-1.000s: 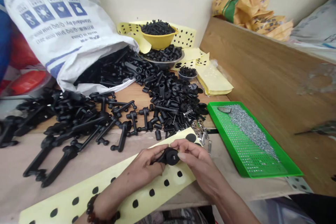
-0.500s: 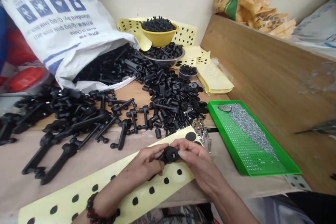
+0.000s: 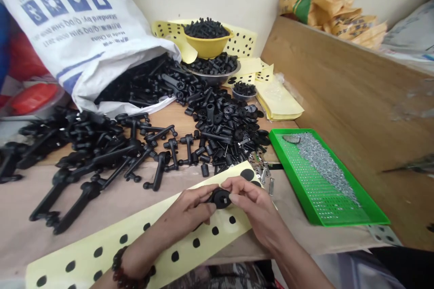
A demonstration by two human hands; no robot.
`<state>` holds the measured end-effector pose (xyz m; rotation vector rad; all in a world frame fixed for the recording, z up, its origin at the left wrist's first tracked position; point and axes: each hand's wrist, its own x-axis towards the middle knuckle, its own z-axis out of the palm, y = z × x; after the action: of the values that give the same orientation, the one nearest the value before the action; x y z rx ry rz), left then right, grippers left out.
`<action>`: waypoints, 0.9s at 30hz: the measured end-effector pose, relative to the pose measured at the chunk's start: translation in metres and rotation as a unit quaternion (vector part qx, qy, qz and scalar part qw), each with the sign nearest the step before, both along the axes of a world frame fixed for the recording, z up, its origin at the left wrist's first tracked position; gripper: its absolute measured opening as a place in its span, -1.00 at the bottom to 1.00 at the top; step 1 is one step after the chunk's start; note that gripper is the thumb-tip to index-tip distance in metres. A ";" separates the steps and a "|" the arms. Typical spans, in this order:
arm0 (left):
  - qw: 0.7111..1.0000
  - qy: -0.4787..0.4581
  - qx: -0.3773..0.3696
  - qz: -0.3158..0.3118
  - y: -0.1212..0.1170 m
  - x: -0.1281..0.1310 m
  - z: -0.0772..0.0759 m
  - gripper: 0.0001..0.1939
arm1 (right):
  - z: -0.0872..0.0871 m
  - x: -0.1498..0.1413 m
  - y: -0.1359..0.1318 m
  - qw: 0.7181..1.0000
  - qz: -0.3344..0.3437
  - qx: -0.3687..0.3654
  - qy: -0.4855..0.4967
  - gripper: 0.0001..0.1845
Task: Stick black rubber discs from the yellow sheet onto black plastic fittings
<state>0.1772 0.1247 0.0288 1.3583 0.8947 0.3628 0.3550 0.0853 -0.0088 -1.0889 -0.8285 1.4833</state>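
A black plastic crank handle [image 3: 222, 199] with a round disc end is held between both hands, over a yellow sheet. Something small and pale shows at the disc's centre. My left hand [image 3: 186, 210] is closed around the body of the piece, its thumb lying near the disc; most of that body is hidden by the fingers. At the disc's right edge, my right hand [image 3: 252, 201] pinches with thumb and forefinger. Beneath lies the yellow sheet [image 3: 149, 244] of black dot stickers, running from lower left to upper right.
Finished-looking black cranks [image 3: 77, 198] lie at left. Loose black parts [image 3: 220, 119] are heaped ahead, below a yellow bowl [image 3: 207, 47]. A white sack [image 3: 111, 49] spills more. To the right are small metal clips [image 3: 265, 174], a green tray [image 3: 294, 189] of metal pieces and a wooden partition [image 3: 339, 90].
My left thumb has straightened and moved up toward the disc. The right hand keeps its pinch at the disc's edge. The camera view has shifted slightly.
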 end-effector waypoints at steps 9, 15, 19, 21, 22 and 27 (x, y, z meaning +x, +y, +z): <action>1.000 0.001 0.011 0.012 -0.002 0.001 0.001 -0.69 | -0.001 -0.001 0.000 1.000 0.005 0.002 -0.012 -0.83; 0.999 0.009 0.008 0.030 -0.003 -0.003 0.001 -0.67 | -0.001 -0.002 0.000 1.000 0.009 0.002 -0.012 -0.82; 0.999 0.010 0.020 0.045 -0.005 -0.005 -0.003 -0.64 | -0.001 -0.002 0.000 1.000 0.008 -0.001 -0.017 -0.81; 0.999 0.012 0.015 0.038 -0.005 -0.005 -0.006 -0.62 | -0.001 -0.002 0.000 1.000 0.006 0.002 -0.018 -0.80; 0.999 0.012 0.013 0.033 -0.005 -0.005 -0.007 -0.61 | -0.001 -0.001 0.001 1.000 0.005 0.005 -0.019 -0.80; 0.998 0.019 0.039 0.045 -0.004 -0.003 -0.010 -0.64 | -0.002 -0.001 0.001 0.999 -0.003 0.014 -0.047 -0.82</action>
<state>0.1740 0.1206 0.0192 1.4029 0.9847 0.4453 0.3544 0.0863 -0.0109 -1.1450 -0.9084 1.4209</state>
